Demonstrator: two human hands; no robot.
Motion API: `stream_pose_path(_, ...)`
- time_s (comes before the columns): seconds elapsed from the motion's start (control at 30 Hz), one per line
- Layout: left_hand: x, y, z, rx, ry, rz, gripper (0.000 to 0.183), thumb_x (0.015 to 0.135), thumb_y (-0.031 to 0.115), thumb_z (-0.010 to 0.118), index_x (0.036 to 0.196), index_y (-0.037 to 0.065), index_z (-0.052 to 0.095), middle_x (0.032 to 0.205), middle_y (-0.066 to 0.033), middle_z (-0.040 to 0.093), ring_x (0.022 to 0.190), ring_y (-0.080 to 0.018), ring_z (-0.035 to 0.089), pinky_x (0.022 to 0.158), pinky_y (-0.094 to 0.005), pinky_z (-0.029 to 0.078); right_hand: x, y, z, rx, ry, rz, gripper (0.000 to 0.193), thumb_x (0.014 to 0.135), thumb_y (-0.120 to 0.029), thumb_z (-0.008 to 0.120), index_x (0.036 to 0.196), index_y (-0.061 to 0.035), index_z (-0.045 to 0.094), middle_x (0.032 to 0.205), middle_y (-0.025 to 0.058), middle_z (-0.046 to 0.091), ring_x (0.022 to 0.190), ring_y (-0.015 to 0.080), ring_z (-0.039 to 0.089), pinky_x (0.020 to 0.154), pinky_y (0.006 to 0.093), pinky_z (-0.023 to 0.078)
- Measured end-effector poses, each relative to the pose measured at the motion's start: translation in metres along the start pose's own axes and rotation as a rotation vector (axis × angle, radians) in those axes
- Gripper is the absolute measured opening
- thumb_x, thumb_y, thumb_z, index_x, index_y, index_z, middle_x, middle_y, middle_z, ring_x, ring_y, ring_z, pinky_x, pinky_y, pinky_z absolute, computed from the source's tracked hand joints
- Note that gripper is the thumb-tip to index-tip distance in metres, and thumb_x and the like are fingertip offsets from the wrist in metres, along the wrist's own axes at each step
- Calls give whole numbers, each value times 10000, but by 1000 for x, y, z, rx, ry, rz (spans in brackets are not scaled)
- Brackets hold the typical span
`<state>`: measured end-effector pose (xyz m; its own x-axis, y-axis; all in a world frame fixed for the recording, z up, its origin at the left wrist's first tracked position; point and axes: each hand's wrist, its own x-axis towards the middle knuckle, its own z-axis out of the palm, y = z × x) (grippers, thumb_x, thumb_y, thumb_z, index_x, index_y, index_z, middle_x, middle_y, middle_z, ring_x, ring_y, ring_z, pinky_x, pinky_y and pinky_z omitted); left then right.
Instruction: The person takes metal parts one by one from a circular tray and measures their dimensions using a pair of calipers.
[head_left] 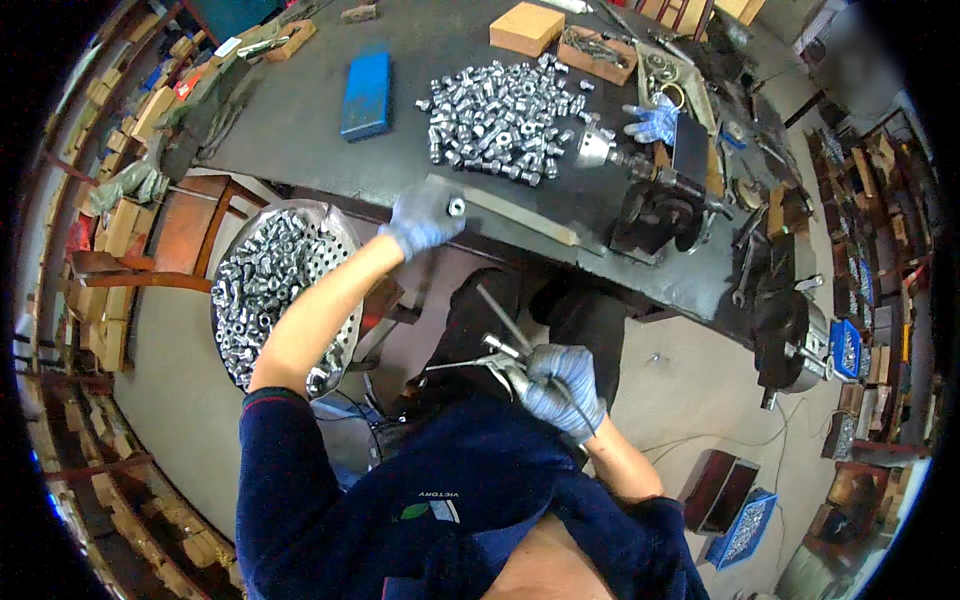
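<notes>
My left hand, in a grey-blue glove, is closed at the table's near edge with a small shiny metal fitting in its fingers, its hole facing up. A long flat metal bar lies along the edge beside it. Over my lap my right hand, also gloved, is closed on a steel tool with thin jaws and a long rod, which looks like a caliper. Another bright fitting shows at its fingers; how it is held is unclear. Loose fittings are heaped on the table beyond.
A perforated metal basin full of fittings stands on my left. On the dark table are a blue box, a yellow-brown block, a chuck fixture and a spare glove. Blue crates sit at right.
</notes>
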<state>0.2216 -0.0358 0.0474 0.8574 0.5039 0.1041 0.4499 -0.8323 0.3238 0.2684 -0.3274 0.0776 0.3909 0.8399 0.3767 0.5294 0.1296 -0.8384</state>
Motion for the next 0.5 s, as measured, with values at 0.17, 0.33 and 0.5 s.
stream_pose_path(0.17, 94, -8, -28, -363, 173, -106, 353, 723, 256, 682, 983, 20, 647, 840, -135, 673, 704, -207, 636, 651, -346, 490, -3, -1, 0, 47, -82, 24, 347, 686, -177, 773, 524, -95, 477, 511, 94, 481, 442, 267, 472, 440, 325, 387)
stream_pose_path(0.33, 106, -21, -60, -1099, 344, -71, 410, 805, 26, 622, 1187, -79, 517, 959, -110, 655, 654, -145, 628, 608, -255, 510, -11, 8, 1, -95, -17, 71, 360, 671, -170, 775, 497, -115, 465, 506, 82, 501, 437, 249, 524, 419, 322, 398)
stream_pose_path(0.5, 13, -78, -94, -417, 1, -34, 403, 826, 146, 630, 1175, -37, 544, 1063, -123, 636, 915, -178, 601, 812, -310, 494, -9, 4, 4, -76, -21, 104, 330, 672, -121, 760, 497, -104, 481, 502, 91, 475, 419, 242, 487, 424, 309, 379)
